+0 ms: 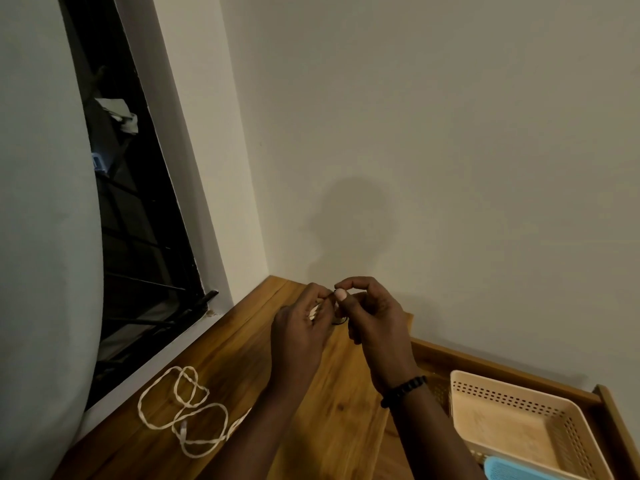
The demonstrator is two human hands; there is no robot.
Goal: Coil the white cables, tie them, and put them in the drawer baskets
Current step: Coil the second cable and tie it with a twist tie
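Above wooden top (pixel 239 368), by wall (pixel 450 133): two hands working at one coiled cable.

Behind, to left, dark barred window (pixel 138 220); at lower right, open drawer (pixel 609 410) with beige basket (pixel 519 393) inside and blue basket (pixel 509 471) just in front of it; on top at lower left, loose cable (pixel 180 407) in slack loops, well apart from hands; left hand (pixel 298 327) curled round coiled cable (pixel 315 311); right hand (pixel 370 317), beaded bracelet (pixel 403 389) at wrist, pinching thin dark tie (pixel 341 320) against coil with thumb and forefinger.
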